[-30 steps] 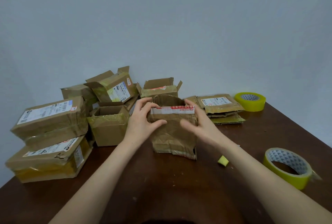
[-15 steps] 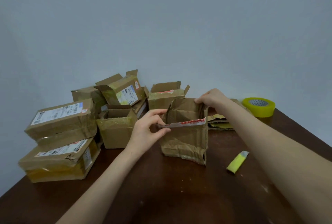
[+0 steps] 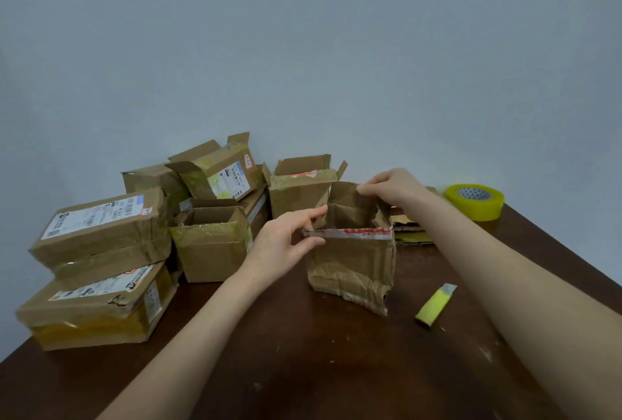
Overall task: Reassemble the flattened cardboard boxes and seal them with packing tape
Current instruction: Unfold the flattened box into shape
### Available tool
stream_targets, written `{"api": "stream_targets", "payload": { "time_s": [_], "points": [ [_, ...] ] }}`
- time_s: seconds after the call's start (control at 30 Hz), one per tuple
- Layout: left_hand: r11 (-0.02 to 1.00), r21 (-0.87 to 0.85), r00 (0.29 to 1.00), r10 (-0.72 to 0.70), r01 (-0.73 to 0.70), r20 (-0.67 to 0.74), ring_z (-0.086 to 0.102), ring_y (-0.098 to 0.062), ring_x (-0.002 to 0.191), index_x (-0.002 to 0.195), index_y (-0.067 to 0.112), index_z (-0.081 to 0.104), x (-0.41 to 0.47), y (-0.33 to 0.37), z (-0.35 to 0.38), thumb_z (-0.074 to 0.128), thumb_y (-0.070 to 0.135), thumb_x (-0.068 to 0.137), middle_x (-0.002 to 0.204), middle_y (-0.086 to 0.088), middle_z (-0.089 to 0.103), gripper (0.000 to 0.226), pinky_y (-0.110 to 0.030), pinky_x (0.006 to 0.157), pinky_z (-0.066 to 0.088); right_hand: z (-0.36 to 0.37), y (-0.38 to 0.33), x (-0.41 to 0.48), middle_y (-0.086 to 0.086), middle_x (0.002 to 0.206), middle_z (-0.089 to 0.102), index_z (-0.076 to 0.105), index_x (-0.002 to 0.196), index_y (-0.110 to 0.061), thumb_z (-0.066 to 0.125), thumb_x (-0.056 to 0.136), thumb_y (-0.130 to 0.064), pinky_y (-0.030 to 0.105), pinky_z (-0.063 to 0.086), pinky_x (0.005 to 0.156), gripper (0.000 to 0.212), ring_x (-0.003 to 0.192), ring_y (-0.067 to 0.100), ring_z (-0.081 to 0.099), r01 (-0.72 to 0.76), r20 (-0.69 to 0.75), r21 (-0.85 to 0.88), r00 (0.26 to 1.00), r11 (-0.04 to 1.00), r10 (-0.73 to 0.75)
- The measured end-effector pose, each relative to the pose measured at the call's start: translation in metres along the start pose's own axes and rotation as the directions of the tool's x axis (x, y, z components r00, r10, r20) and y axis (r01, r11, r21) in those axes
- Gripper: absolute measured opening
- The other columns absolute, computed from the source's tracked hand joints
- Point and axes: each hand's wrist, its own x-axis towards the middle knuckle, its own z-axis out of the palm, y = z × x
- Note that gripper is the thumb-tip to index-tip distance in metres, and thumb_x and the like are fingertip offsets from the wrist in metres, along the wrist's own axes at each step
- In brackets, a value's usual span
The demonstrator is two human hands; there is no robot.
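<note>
A crumpled brown cardboard box (image 3: 351,266) stands upright in the middle of the dark wooden table (image 3: 303,369), its top open. My left hand (image 3: 286,241) pinches the near-left top edge, where a red and white tape strip runs. My right hand (image 3: 393,187) grips the raised back flap from above. A yellow roll of packing tape (image 3: 475,201) sits at the far right of the table. A flattened stack of cardboard (image 3: 410,233) lies behind the box, partly hidden by my right arm.
Several assembled and taped boxes (image 3: 104,234) are piled on the left, some with open flaps (image 3: 212,241). A short yellow piece of tape (image 3: 434,307) lies on the table right of the box. A plain wall stands behind.
My right hand left the box's front, went to the back flap and now holds it up. The view shifted left, so the nearer tape roll is out of frame.
</note>
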Motion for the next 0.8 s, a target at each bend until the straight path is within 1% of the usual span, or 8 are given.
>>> {"api": "stream_targets", "payload": {
  "time_s": [0.1,0.23,0.3,0.4,0.5,0.6,0.7,0.8],
  "points": [
    [1.000,-0.019,1.000,0.025,-0.025,0.004,0.056,-0.003,0.117,0.070,0.019,0.039,-0.004,-0.002,-0.009,0.071,0.013,0.082,0.130,0.009,0.057,0.035,-0.017,0.092,0.045,0.004,-0.001,0.014,0.011,0.092,0.071,0.074,0.086,-0.009,0.071,0.085,-0.022,0.039,0.057,0.082,0.014,0.082,0.023,0.066,-0.022,-0.037,-0.111,0.999,0.994,0.018],
    [0.992,-0.117,0.992,-0.022,0.037,0.127,0.051,0.005,0.121,0.072,0.013,0.043,-0.015,-0.004,-0.013,0.067,0.010,0.086,0.121,0.012,0.063,0.028,-0.015,0.097,0.043,0.015,0.015,0.021,0.023,0.102,0.069,0.069,0.095,0.010,0.068,0.084,-0.010,0.033,0.050,0.071,0.022,0.073,0.025,0.062,-0.115,-0.028,0.007,0.993,0.993,0.115],
    [0.984,-0.154,0.991,-0.074,0.091,0.111,0.058,0.010,0.102,0.075,0.020,0.047,-0.016,-0.003,-0.010,0.067,0.009,0.086,0.100,0.026,0.065,0.025,-0.012,0.084,0.046,0.018,0.018,0.021,0.022,0.094,0.070,0.069,0.094,0.007,0.067,0.087,-0.011,0.033,0.053,0.072,0.020,0.074,0.026,0.064,-0.111,-0.005,0.058,0.994,0.992,0.111],
    [0.907,-0.306,0.951,-0.310,0.290,-0.017,0.062,0.001,0.077,0.095,0.029,0.053,-0.007,-0.001,-0.004,0.069,0.011,0.084,0.080,0.016,0.066,0.027,-0.019,0.073,0.047,0.015,0.013,0.016,0.006,0.082,0.062,0.062,0.097,-0.009,0.056,0.096,-0.024,0.026,0.046,0.058,0.016,0.064,0.015,0.054,-0.063,0.002,0.196,0.998,0.979,0.064],
    [0.816,-0.401,0.890,-0.456,0.415,-0.007,0.062,0.005,0.080,0.116,0.027,0.049,0.008,0.003,0.005,0.071,0.016,0.083,0.081,0.015,0.067,0.041,-0.015,0.081,0.048,0.006,0.018,0.006,0.004,0.096,0.061,0.052,0.107,-0.014,0.046,0.100,-0.037,0.034,0.051,0.075,0.025,0.080,0.014,0.058,0.032,-0.197,0.384,0.979,0.923,0.048],
    [0.818,-0.346,0.881,-0.469,0.460,0.062,0.056,0.000,0.095,0.117,0.028,0.053,0.017,0.003,0.016,0.073,0.027,0.082,0.100,0.013,0.060,0.041,-0.019,0.089,0.044,-0.002,0.038,-0.020,-0.001,0.085,0.058,0.055,0.086,-0.019,0.051,0.096,-0.041,0.031,0.048,0.079,0.025,0.078,0.010,0.056,0.271,-0.365,0.350,0.921,0.897,-0.136],
    [0.795,-0.332,0.860,-0.487,0.508,0.150,0.057,-0.008,0.110,0.121,0.026,0.054,0.020,-0.002,0.023,0.072,0.032,0.082,0.119,0.005,0.060,0.043,-0.026,0.095,0.047,0.001,0.062,-0.040,-0.008,0.103,0.062,0.064,0.093,-0.033,0.059,0.089,-0.049,0.023,0.042,0.083,0.018,0.097,0.002,0.055,0.377,-0.133,0.147,0.924,0.914,-0.360],
    [0.771,-0.373,0.854,-0.498,0.515,0.149,0.059,-0.012,0.110,0.120,0.022,0.057,0.021,-0.002,0.022,0.070,0.028,0.085,0.111,0.005,0.063,0.039,-0.021,0.091,0.047,-0.002,0.073,-0.041,-0.012,0.130,0.053,0.056,0.124,-0.039,0.062,0.081,-0.055,0.026,0.040,0.098,0.046,0.119,0.003,0.046,0.370,-0.018,0.091,0.929,0.925,-0.370]
  ]
}}
